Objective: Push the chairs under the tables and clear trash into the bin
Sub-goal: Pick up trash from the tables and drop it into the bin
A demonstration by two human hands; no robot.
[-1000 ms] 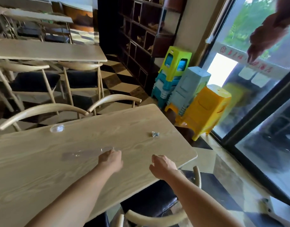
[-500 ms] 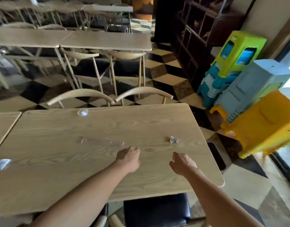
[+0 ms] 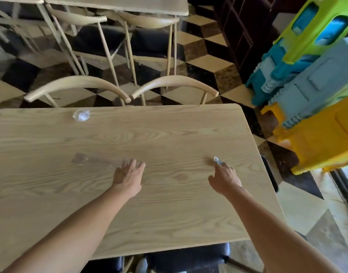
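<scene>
Head view: left hand (image 3: 127, 177) flat, fingers straight, on pale wood-grain table (image 3: 169, 213), touching clear plastic strip (image 3: 94, 159) mid-table. Right hand (image 3: 224, 179) extended, fingertips touching crumpled shiny scrap (image 3: 217, 160) near table's right edge; round clear lid (image 3: 81, 115) at far edge.

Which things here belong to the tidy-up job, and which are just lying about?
Job:
small shiny scrap at the fingertips of the right hand
clear wrapper strip by the left hand
crumpled clear piece near the far edge of the table
far-side chairs
black-seated chair at the near side

Just there:
stacked plastic stools
dark shelf unit
</scene>
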